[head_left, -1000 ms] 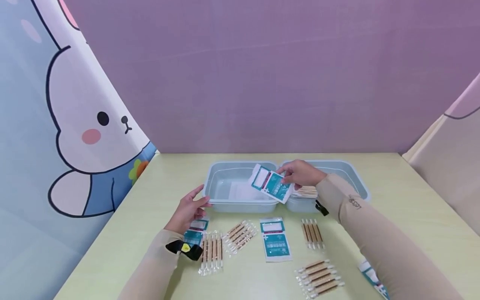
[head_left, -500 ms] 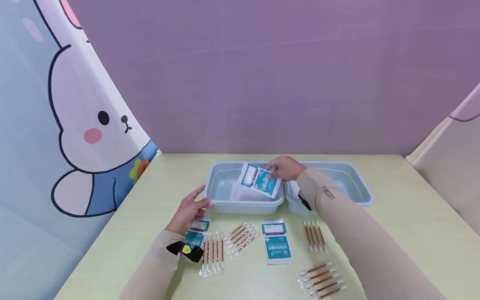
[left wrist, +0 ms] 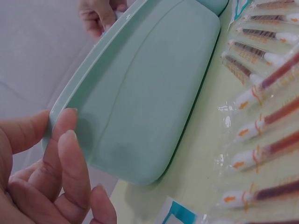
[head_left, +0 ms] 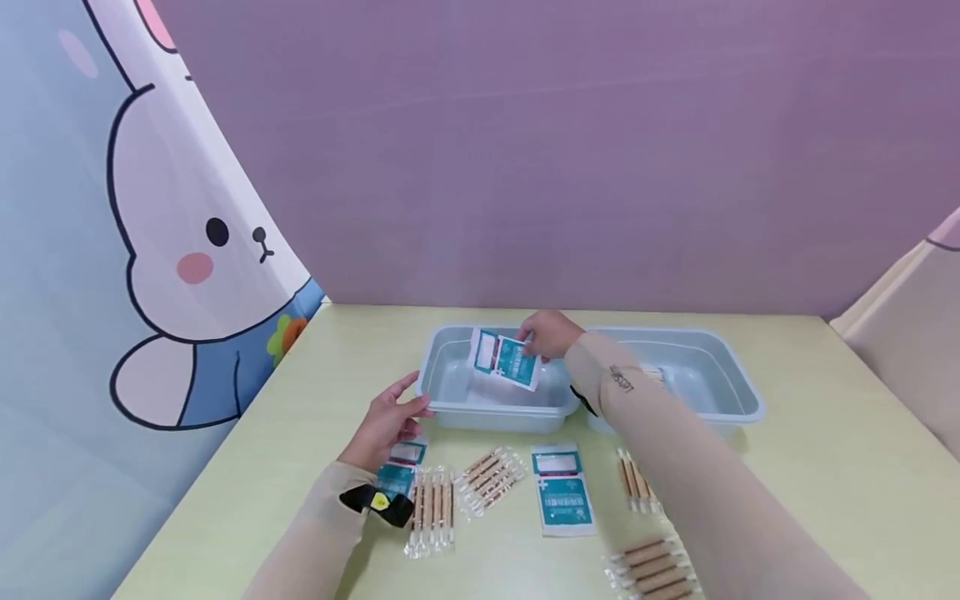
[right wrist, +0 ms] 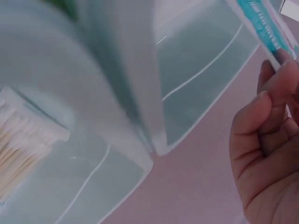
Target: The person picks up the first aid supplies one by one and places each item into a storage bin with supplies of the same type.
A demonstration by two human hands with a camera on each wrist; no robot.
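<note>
My left hand (head_left: 386, 423) pinches the near left rim of a light blue plastic basin (head_left: 495, 421); the left wrist view has thumb and fingers on either side of that rim. Over this basin, my right hand (head_left: 551, 335) pinches a teal-and-white flat packet (head_left: 504, 358) by its right end, tilted. A white sheet-like thing lies below the packet, partly covered. A second blue basin (head_left: 723, 375) stands alongside to the right, partly behind the right sleeve. Inside it is a bundle of cotton swabs (right wrist: 18, 144), clearer in the right wrist view.
In front of the basins lie another teal-and-white packet (head_left: 564, 496) and several clear sachets of brown-stemmed swabs, among them one sachet (head_left: 431, 510) near the left wrist. One more packet (head_left: 396, 479) is half hidden by the left hand. A purple curtain (head_left: 570, 167) hangs behind the table.
My right hand has carried the packet leftward, from between the basins to over the left basin. The left hand keeps its hold on the rim. The head view has shifted slightly.
</note>
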